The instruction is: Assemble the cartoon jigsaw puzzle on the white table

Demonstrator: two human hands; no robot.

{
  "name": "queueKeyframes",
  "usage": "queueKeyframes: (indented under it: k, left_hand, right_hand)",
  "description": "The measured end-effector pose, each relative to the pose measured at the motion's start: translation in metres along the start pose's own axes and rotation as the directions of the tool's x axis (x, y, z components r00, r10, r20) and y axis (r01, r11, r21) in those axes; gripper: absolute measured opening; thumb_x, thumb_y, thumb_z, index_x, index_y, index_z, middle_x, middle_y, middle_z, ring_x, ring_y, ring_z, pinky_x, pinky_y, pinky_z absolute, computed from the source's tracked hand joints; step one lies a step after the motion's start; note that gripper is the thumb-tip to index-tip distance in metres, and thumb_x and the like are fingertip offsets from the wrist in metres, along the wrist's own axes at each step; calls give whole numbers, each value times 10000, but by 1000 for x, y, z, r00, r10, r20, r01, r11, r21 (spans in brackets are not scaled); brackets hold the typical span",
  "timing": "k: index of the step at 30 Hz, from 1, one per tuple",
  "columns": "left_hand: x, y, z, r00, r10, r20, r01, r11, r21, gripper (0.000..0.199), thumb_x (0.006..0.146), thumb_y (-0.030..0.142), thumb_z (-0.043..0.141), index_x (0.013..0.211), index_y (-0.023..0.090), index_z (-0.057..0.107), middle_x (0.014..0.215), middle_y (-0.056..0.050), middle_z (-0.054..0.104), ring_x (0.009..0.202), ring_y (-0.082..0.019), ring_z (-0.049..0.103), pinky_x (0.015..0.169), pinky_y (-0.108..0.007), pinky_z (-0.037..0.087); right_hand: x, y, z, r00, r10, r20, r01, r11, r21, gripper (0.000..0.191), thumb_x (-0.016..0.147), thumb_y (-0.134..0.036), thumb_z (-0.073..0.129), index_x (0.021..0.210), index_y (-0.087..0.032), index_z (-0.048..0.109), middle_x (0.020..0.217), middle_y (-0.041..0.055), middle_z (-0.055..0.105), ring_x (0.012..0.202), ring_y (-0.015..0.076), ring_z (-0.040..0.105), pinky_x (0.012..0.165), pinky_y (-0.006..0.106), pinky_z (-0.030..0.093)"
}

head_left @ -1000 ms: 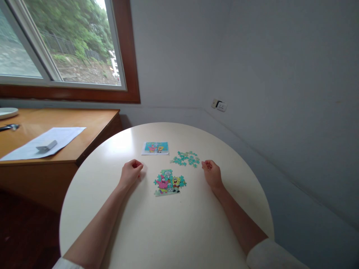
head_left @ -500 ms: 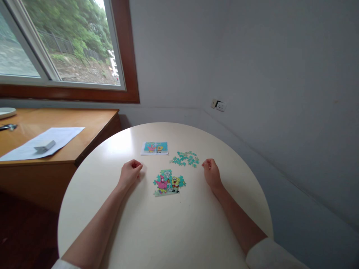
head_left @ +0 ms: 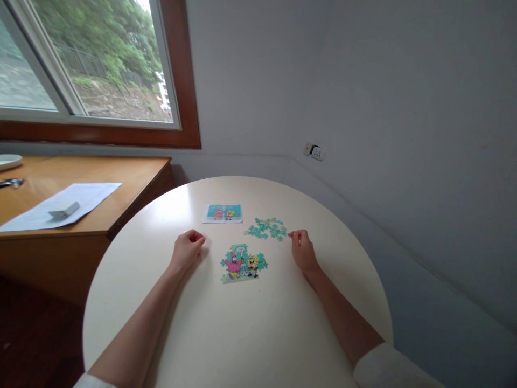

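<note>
A partly joined jigsaw (head_left: pixel 242 264) with a pink starfish, a grey-white figure and a yellow sponge figure lies on the round white table. Behind it and to the right is a loose heap of teal puzzle pieces (head_left: pixel 266 229). A small printed picture card (head_left: pixel 223 213) lies behind the jigsaw. My left hand (head_left: pixel 189 250) rests on the table left of the jigsaw, fingers curled closed, with nothing visible in them. At the right edge of the heap is my right hand (head_left: pixel 302 250), its fingers mostly curled and the index finger pointing at the pieces; nothing shows in it.
The round white table (head_left: pixel 226 334) fills the middle. On the left stands a wooden desk (head_left: pixel 137 170) bearing a paper sheet (head_left: pixel 95 194), a small grey-white block (head_left: pixel 64 210), a dark object and part of a white dish. A wall socket (head_left: pixel 318 153) is behind.
My right hand has shifted slightly left, closer to the teal pieces, and its index finger reaches out a bit more. My left hand has stayed in place.
</note>
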State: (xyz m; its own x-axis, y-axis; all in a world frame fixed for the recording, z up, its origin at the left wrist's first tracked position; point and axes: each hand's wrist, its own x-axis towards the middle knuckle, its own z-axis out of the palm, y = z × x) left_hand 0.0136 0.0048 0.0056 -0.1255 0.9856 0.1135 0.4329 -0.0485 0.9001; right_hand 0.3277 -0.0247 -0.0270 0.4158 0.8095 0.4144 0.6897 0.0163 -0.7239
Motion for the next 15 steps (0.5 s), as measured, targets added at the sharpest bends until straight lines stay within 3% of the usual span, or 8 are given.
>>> queueKeyframes:
  k: [7,15]
  left_hand:
    - [-2,4,-2,1000,5,5,-5,1000,29,144,612,296,522,570,158,528,421,43,483,385,-96,451,442,-225,354]
    - [-1,3,-1,1000,2,5,-3,1000,29,148,615,300,528,574,158,529,420,43,484,386,-95,445,443,-226,353]
  right_hand:
    - [-3,-4,5,999,-38,35,44,984,-170,158,800,-249,314,787,-181,456,899,108,654,818,202,585,851,382,304]
    - [-6,-5,6,993,-65,96,88,963,-256,158,822,-225,311,793,-175,458,885,95,660,846,199,584,860,375,260]
